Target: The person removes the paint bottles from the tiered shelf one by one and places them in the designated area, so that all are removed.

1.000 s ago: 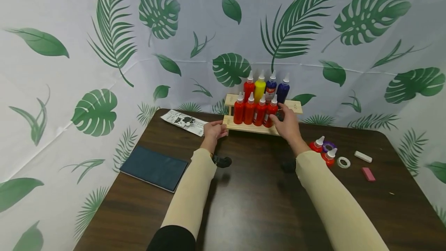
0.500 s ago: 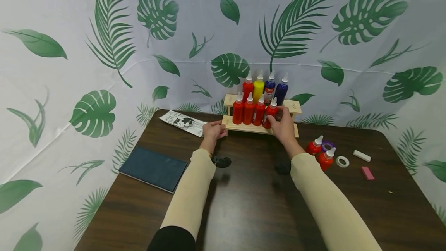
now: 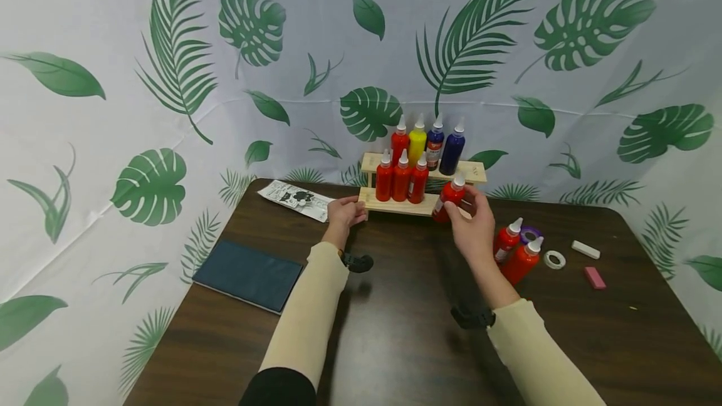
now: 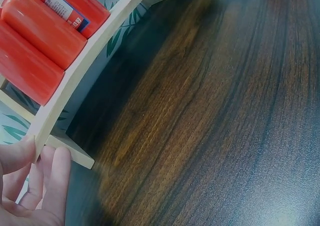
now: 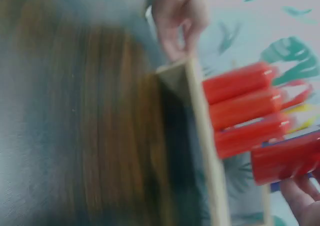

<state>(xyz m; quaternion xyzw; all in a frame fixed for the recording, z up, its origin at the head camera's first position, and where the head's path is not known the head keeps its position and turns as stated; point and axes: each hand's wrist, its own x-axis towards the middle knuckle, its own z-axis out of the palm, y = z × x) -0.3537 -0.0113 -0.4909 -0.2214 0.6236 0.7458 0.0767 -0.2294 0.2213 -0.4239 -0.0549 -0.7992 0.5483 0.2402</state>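
In the head view, my right hand [image 3: 475,225] grips a red paint bottle [image 3: 449,200] with a white nozzle, tilted and in front of the right part of a two-tier wooden rack [image 3: 395,207]. My left hand [image 3: 343,212] pinches the left end of the rack's lower shelf, thumb on top and fingers below, as the left wrist view shows. Three red bottles [image 3: 401,182] stand on that lower shelf. Behind them, the upper shelf bears a red bottle [image 3: 399,140], a yellow bottle [image 3: 417,139] and two dark blue bottles [image 3: 452,152]. The right wrist view is blurred.
Two red bottles [image 3: 520,260] stand on the right of the table, beside a purple tape roll [image 3: 529,234], a white ring [image 3: 554,260], a white block [image 3: 586,250] and a pink block [image 3: 595,277]. At left lie a dark folder [image 3: 248,275] and a printed sheet [image 3: 296,199].
My right hand has lifted the rightmost red bottle off the lower shelf and brought it rightward and toward me. The left hand keeps its hold on the rack.
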